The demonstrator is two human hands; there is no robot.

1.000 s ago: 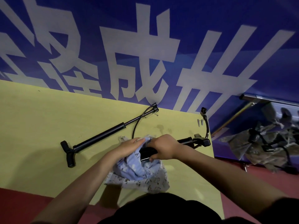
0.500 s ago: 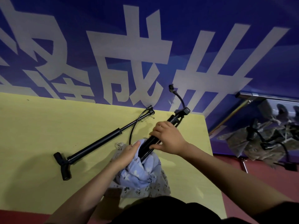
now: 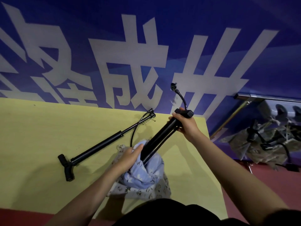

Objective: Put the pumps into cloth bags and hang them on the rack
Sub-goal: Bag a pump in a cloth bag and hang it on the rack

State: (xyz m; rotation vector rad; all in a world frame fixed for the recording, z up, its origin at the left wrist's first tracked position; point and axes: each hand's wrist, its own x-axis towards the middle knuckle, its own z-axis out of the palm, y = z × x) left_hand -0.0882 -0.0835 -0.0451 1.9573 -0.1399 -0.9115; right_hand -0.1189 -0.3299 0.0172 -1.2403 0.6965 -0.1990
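A yellow table (image 3: 40,136) stands against a blue banner (image 3: 211,22) with large white characters. The right hand (image 3: 187,126) grips the upper end of a black pump (image 3: 160,136), tilted, its lower end inside a light blue cloth bag (image 3: 143,173). The left hand (image 3: 130,156) holds the bag's mouth. A second pump (image 3: 97,146) lies on the table, left of the bag.

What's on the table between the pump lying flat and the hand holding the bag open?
In the head view, only bare yellow table separates the lying pump from the left hand; its thin hose curves nearby.
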